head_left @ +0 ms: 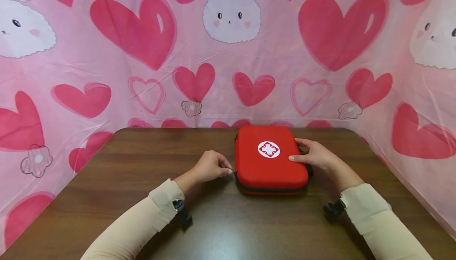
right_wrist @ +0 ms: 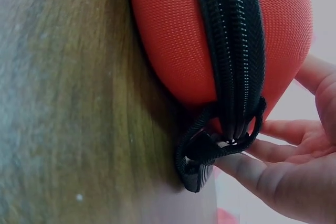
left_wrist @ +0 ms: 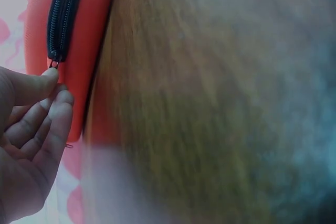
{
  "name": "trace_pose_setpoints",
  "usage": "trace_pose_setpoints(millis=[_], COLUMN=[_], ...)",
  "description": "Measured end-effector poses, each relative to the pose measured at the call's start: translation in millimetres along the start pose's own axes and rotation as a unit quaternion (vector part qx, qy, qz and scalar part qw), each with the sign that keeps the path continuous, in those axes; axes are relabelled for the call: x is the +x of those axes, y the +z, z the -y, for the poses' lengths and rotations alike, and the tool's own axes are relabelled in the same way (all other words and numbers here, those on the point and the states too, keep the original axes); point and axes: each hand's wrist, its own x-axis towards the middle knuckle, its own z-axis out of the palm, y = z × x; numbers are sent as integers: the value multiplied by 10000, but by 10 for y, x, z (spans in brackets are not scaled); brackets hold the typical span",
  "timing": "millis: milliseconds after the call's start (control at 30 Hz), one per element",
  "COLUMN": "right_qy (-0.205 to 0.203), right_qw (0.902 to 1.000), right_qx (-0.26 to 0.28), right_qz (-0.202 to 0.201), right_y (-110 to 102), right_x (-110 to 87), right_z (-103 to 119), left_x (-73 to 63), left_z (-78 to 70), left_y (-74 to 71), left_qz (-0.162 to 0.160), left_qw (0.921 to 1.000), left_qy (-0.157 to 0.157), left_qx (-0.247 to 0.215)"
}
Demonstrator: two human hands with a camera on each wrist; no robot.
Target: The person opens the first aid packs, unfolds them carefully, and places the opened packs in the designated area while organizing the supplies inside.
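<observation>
- A red case (head_left: 270, 173) lies flat on the brown wood-look counter (head_left: 171, 145), right of centre in my head view, its round white emblem (head_left: 268, 149) facing up.
- The left hand (head_left: 213, 167), just left of the frame's centre, pinches a small zipper pull (left_wrist: 54, 65) between thumb and finger, at the case's left side toward the near corner; my left wrist view catches the grip in its upper left.
- From that hand the case lies directly to the right, and the black zipper (left_wrist: 62, 19) follows its side and rounds its near edge; I judge this the relation that counts, with the left hand the nearer of the two to the pull.
- The right hand (head_left: 317, 155), right of centre, grasps the opposite side, thumb on the top face, fingers down the side near a black strap loop (right_wrist: 197, 174) that I see at lower centre of my right wrist view.
- The case sits between both hands, its long axis seeming to run up the frame, though foreshortening keeps me from being certain.
- Beyond the counter, a pink cloth (head_left: 278, 50) printed with hearts and rabbits fills the upper frame.
</observation>
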Motion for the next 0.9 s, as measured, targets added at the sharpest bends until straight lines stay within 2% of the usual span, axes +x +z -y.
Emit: trace_pose_setpoints(millis=[200,433,567,633,767,900], right_qy=[120,146,165,172,240,272], right_qw=[9999,9975,9976,9976,9971,9971], right_qx=[-43,-625,-486,-390,-254,-142], right_qz=[4,-303,-466,-551,-670,-698], right_y=[-5,7,-18,-48,-115,-153], right_x=[-3,-109,-207,-256,-333,-377], right_z=[32,51,42,21,-46,-112], left_x=[9,-8,-26,-30,1,73], left_z=[-10,-20,-15,-28,-128,-297], left_y=[7,0,-6,-18,-60,-86], left_qz=[-35,65,48,-30,-168,-224], left_qw=[9999,9999,9999,10000,9998,9995], left_qy=[-46,-150,-139,-35,54,218], left_qx=[84,-10,-53,-41,-65,17])
